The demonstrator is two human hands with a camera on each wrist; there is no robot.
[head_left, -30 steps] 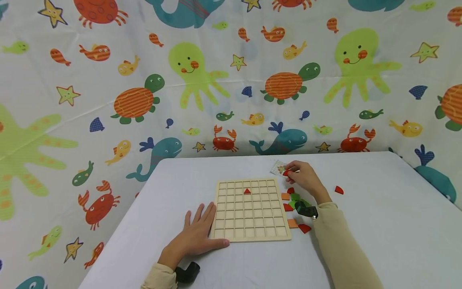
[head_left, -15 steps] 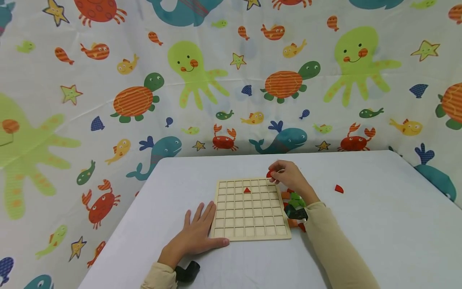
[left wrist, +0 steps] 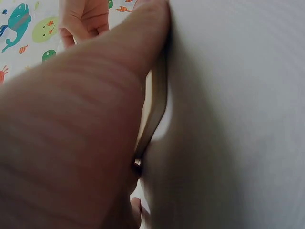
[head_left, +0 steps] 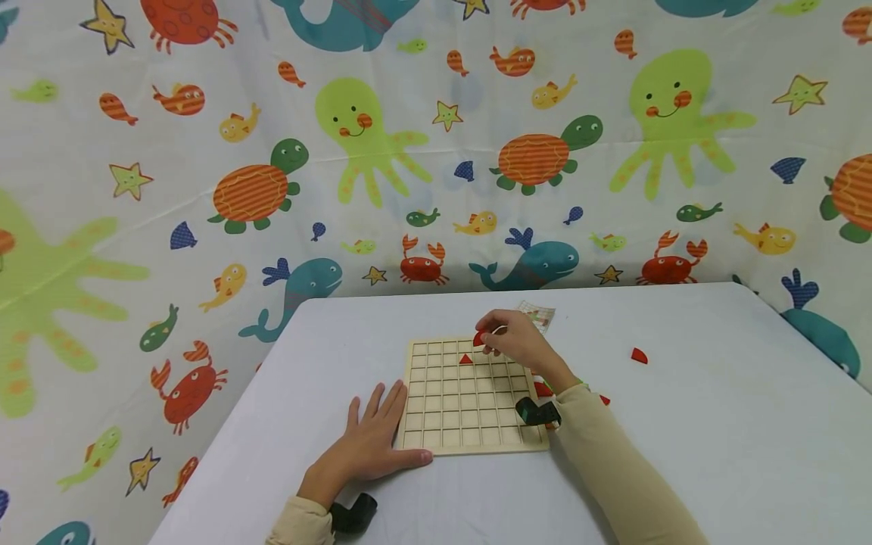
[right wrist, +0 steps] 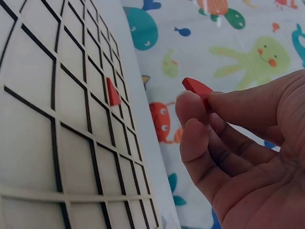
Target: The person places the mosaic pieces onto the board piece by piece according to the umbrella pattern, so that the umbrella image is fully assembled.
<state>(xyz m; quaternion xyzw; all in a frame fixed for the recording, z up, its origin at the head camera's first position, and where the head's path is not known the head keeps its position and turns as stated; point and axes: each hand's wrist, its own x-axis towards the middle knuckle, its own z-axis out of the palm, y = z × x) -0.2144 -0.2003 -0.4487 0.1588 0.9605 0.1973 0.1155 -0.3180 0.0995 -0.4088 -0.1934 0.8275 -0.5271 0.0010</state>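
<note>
Above the board (head_left: 450,418), a pinched red piece (right wrist: 197,87)

Over the board's far part, the right hand (head_left: 519,338) clamps the red piece between thumb and fingertips. At the board's left edge lies the left hand (head_left: 373,443), fingers straight. A triangle (head_left: 466,359) lies on the board, near its far edge.

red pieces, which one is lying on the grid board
The red triangle, lying near the far edge of the wooden grid board; another red piece is pinched in the right hand, and the others lie to the board's right.
</note>
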